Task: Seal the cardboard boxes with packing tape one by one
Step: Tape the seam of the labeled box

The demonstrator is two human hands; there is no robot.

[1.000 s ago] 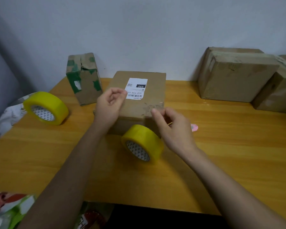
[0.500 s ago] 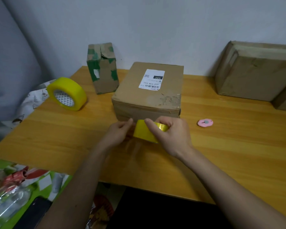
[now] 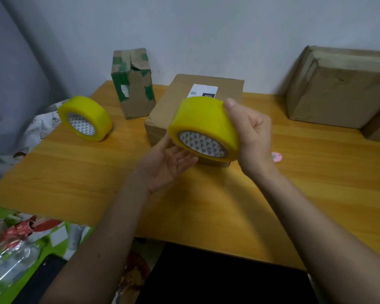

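My right hand (image 3: 251,137) grips a yellow roll of packing tape (image 3: 204,121) and holds it in the air in front of the labelled cardboard box (image 3: 162,110) at the table's middle. My left hand (image 3: 165,163) is palm up under the roll, fingers straight, its fingertips touching the roll's lower left edge. The roll hides most of the box's front and part of its white label (image 3: 203,91).
A second yellow tape roll (image 3: 83,118) lies at the left of the wooden table (image 3: 75,167). A small box with green tape (image 3: 133,84) stands behind it. Large boxes (image 3: 338,88) sit at the right. A pink cutter (image 3: 276,156) lies by my right wrist.
The tape roll has been lifted off the table by my right hand and raised in front of the box. My left hand has turned palm up beneath it.
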